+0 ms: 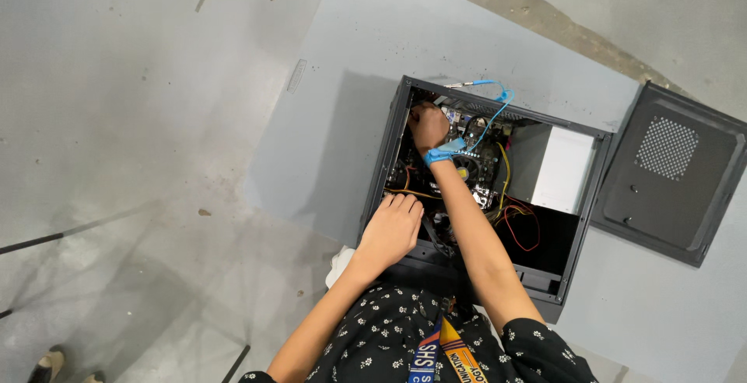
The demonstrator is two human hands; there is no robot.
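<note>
Left hand (pixel 391 230) rests flat on case (pixel 373 173) — fingers loose; right hand (pixel 429 127) inside, fingers' grip unclear.

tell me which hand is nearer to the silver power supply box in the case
Right. The right hand reaches deep inside the case, over the motherboard, left of the silver power supply box. The left hand rests on the case's near-left edge, farther away.

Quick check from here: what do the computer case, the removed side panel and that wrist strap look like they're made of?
Computer case: seemingly thin sheet metal, matte black, folded edges. Side panel: likely the same painted metal, with a perforated vent. Wrist strap on the right hand: blue, probably elastic fabric, with a coiled plastic-coated cord.
</note>
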